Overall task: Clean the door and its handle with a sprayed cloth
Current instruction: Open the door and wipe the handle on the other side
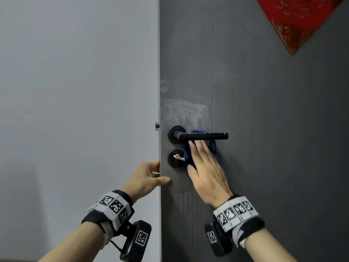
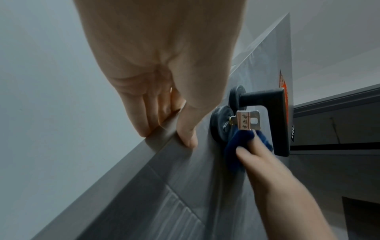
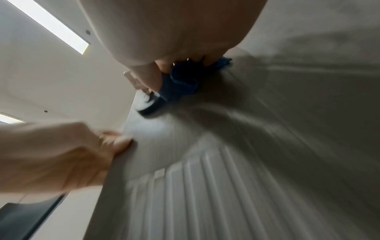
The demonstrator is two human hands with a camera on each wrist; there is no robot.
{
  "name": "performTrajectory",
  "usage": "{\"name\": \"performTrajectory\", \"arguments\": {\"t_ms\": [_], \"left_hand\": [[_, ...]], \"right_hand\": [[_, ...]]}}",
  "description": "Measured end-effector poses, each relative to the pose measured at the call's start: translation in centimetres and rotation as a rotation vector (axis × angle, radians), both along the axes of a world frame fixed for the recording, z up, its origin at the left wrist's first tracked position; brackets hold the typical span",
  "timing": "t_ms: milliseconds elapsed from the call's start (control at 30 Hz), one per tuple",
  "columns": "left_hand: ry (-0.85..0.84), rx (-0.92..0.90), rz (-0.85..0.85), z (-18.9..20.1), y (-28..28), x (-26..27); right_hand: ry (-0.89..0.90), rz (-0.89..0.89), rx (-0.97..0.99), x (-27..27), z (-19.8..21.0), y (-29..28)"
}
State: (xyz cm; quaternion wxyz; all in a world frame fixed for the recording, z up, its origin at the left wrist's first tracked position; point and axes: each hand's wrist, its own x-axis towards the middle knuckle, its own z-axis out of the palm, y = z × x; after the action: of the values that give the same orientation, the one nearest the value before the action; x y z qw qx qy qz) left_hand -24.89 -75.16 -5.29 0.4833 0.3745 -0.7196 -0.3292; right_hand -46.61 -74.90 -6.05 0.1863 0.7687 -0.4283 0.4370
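The dark grey door (image 1: 264, 129) stands ajar, with a black lever handle (image 1: 204, 136) and below it a round lock holding a key (image 1: 179, 158). My right hand (image 1: 196, 157) lies flat with straight fingers just under the handle and presses a dark blue cloth (image 1: 212, 145) against the door face. The cloth (image 2: 236, 146) bunches out beside the lock. My left hand (image 1: 156, 173) grips the door's free edge below the lock, fingers wrapped behind it and thumb on the front. A pale wiped smear (image 1: 185, 110) shows above the handle.
A light grey wall (image 1: 75, 91) fills the left side. The latch plate (image 1: 157, 126) sits on the door edge at handle height. A red decoration (image 1: 302, 19) hangs on the door at the upper right. Ribbed panelling (image 3: 205, 186) covers the door's lower part.
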Motion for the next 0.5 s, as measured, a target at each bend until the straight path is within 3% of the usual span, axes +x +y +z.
{"name": "performTrajectory", "arguments": {"t_ms": [100, 200, 433, 500], "left_hand": [[0.000, -0.005, -0.008, 0.2, -0.2, 0.0], [-0.005, -0.004, -0.008, 0.1, -0.4, 0.1], [-0.021, -0.029, 0.010, -0.3, -1.0, 0.3], [-0.021, -0.031, 0.016, -0.3, -1.2, 0.3]], "right_hand": [[-0.027, 0.026, -0.019, 0.5, 3.2, -0.5], [-0.064, 0.053, -0.029, 0.9, 2.8, -0.6], [0.075, -0.061, 0.081, -0.2, -8.4, 0.8], [0.117, -0.101, 0.069, -1.0, -9.3, 0.6]]}}
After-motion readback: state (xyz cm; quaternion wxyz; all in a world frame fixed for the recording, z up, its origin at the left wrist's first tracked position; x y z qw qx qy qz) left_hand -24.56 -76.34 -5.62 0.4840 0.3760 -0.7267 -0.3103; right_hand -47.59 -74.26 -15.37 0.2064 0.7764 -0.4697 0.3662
